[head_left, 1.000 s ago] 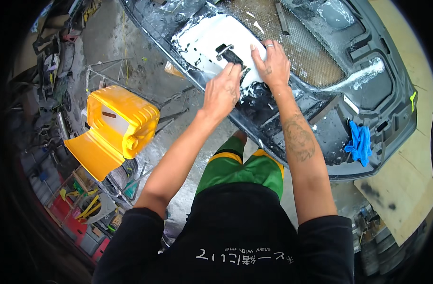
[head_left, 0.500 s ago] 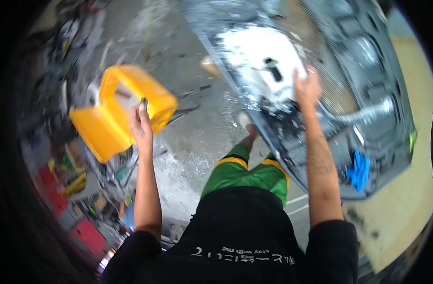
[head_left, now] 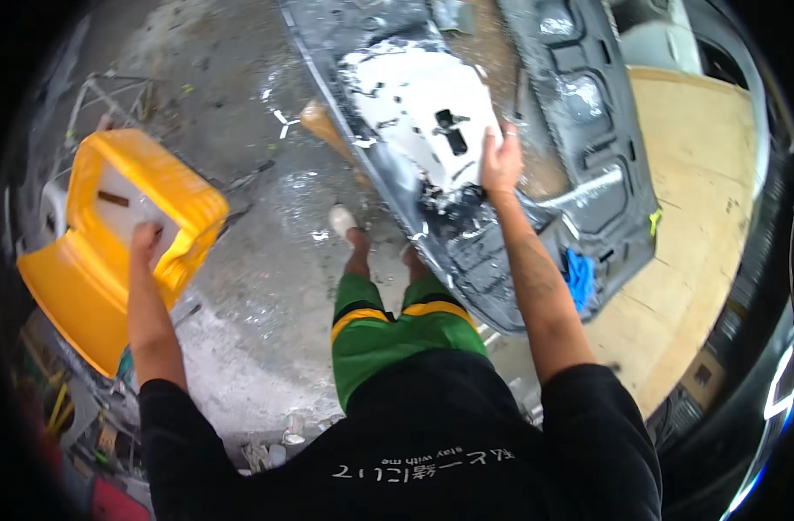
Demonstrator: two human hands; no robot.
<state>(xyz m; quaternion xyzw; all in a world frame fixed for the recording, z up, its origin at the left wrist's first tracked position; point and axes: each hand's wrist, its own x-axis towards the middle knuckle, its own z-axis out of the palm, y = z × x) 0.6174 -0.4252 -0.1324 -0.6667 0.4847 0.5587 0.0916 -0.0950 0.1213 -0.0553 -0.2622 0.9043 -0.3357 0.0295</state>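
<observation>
Since 1.0 s ago, left hand (head_left: 147, 236) moved from the white patch (head_left: 405, 95) to the yellow container (head_left: 171, 174). Container at left, flap hanging open toward lower left. Left arm near straight, reaching up, hand at container opening. Left grip looks curled; can't tell how far closed or whether anything's held. Middle: white patch on the dark panel (head_left: 484, 260), 1 dark cutout in it. Right arm extended, forearm angled up-left, right hand (head_left: 502, 165) at patch's right edge. Right grip partly open, thumb apart, nothing seen held. Blue crumpled item (head_left: 579, 278) right of forearm.
</observation>
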